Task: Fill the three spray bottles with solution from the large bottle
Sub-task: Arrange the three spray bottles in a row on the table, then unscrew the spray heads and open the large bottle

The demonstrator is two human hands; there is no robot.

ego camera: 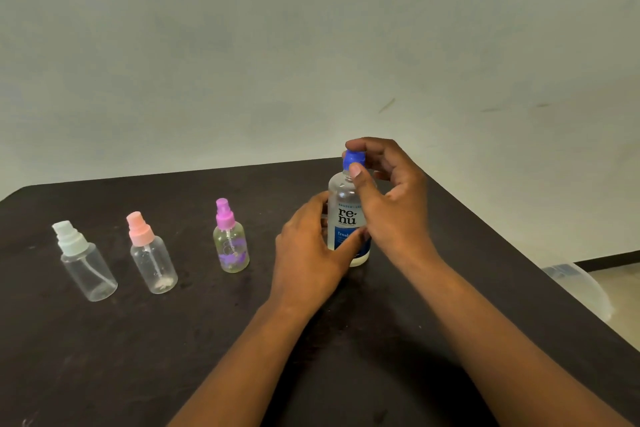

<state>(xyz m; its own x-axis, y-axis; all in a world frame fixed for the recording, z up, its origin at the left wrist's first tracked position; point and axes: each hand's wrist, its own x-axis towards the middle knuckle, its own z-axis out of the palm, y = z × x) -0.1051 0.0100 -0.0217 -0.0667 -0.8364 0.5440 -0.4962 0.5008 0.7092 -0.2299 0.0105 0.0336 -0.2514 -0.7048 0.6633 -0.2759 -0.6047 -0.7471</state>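
Standing upright on the dark matte table, the large clear plastic solution bottle with blue-and-white label sits right of centre. Left hand wraps its lower body, fingers curled round the label. Right hand pinches the blue screw cap between thumb and curled fingers. Cap still seated. Judgement: bottle looks largely full, so moderately heavy; walls thin and squeezable, smooth label likely slippery. Grip low on the body, firm but without squeezing once uncapped. Three small clear spray bottles stand well apart to its left, heads on: white-topped, pink-topped, purple-topped. Light, easily tipped; steady each at the body.
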